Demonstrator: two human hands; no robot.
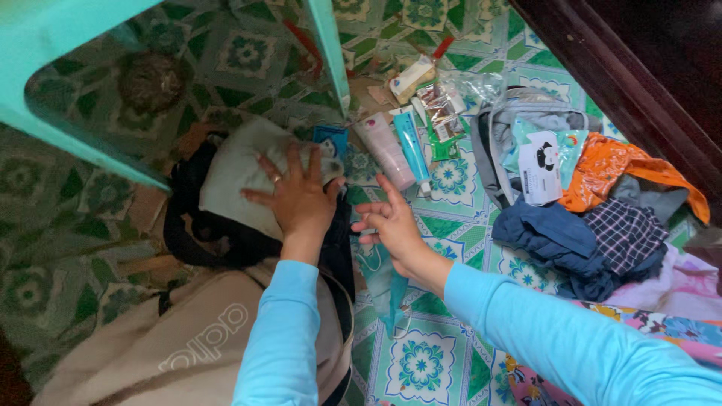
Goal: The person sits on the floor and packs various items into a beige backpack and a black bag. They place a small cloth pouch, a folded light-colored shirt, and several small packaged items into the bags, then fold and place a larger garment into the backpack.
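Your left hand [297,197] presses flat on a pale folded cloth [241,169] in the bag's mouth; your right hand [391,222] hangs open beside it.

Your left arm reaches straight toward twelve o'clock in a light blue sleeve, palm down, fingers spread, a ring showing; the grip is wide open and closes on nothing, only bearing on the cloth. That cloth lies in the black-lined opening of a beige bag [188,338] at about nine o'clock of the view's middle. Your right arm enters from five o'clock, wrist cocked, fingers loosely curled and parted, holding nothing, above the patterned green floor tiles [421,365]. Just past its fingertips at twelve o'clock lie a pink tube [385,150] and a blue tube [412,146]. A heap of clothes [594,233] sits at three o'clock.
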